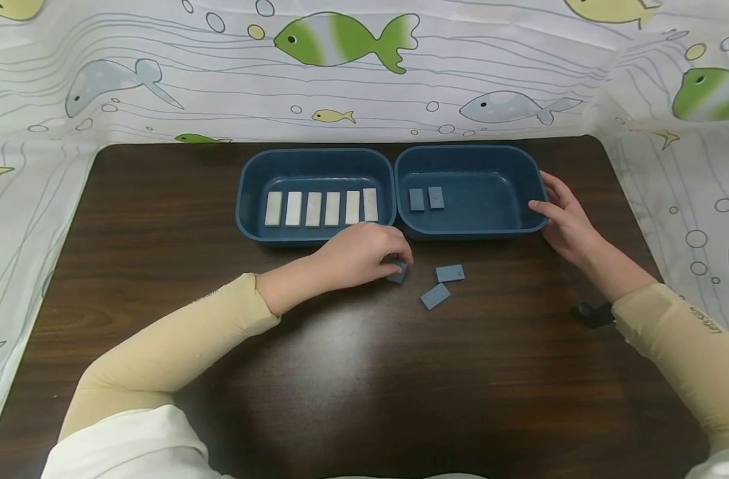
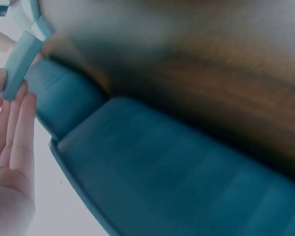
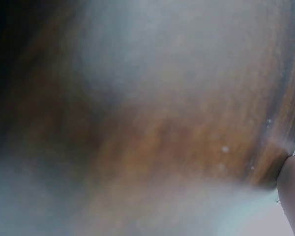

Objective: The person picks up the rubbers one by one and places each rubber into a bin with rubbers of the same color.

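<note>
In the head view my left hand (image 1: pixel 361 256) pinches a small grey-blue rectangular block (image 1: pixel 397 273) just in front of the bins. The left wrist view shows this block (image 2: pixel 21 66) between thumb and fingertips, tilted. Two similar blocks, one (image 1: pixel 449 273) above the other (image 1: pixel 436 297), lie loose on the table to its right. My right hand (image 1: pixel 571 223) holds the right end of the right blue bin (image 1: pixel 472 234), thumb over the rim, other fingers partly hidden outside. Inside that bin are two grey-blue blocks (image 1: pixel 436 197), side by side at the left.
A matching left bin (image 1: pixel 257 235) touches the right one and holds a row of several white blocks (image 1: pixel 313 209). Behind the dark wooden table (image 1: pixel 340 386) hangs a fish-patterned curtain (image 1: pixel 221 106). A small black object (image 1: pixel 592 315) lies beside my right forearm.
</note>
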`<state>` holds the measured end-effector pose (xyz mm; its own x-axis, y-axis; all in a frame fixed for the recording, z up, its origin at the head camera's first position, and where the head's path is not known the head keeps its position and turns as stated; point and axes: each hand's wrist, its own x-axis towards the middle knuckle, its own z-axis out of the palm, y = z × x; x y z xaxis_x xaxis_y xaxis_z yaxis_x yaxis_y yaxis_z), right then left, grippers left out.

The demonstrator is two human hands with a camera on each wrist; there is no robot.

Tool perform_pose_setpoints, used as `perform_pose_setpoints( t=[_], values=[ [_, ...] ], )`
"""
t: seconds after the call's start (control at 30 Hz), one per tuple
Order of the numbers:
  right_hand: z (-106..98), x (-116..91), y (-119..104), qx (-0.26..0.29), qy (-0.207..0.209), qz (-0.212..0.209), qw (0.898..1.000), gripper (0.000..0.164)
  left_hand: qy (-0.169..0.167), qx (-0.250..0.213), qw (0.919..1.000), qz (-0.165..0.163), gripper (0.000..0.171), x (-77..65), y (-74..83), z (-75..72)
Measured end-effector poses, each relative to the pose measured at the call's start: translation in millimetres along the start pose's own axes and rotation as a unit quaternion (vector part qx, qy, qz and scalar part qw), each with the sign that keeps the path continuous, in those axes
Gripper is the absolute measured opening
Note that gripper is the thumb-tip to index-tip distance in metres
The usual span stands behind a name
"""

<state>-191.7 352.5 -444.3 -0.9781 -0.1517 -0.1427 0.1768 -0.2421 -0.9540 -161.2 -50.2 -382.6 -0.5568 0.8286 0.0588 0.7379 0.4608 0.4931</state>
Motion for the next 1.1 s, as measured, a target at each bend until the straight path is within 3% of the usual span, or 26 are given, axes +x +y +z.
perform_pose_setpoints(
  t=[0.53,0.87,1.1],
  values=[
    [-0.4,-0.3,0.4,-0.011,0.006,-0.001,1.000,0.052,0.041,-0.029,0.9988,0.003,0.019,33.2,8.3,-30.5],
    [-0.2,-0.4,-0.3,-0.014,0.005,0.000,1.000,0.051,0.039,-0.026,0.9987,-0.018,0.022,59.8,5.8,-33.2],
    [0.1,-1.0,-1.2,-0.017,0.008,0.003,1.000,0.050,0.048,-0.057,0.9964,-0.042,0.023,75.4,3.4,-33.9]
  ],
)
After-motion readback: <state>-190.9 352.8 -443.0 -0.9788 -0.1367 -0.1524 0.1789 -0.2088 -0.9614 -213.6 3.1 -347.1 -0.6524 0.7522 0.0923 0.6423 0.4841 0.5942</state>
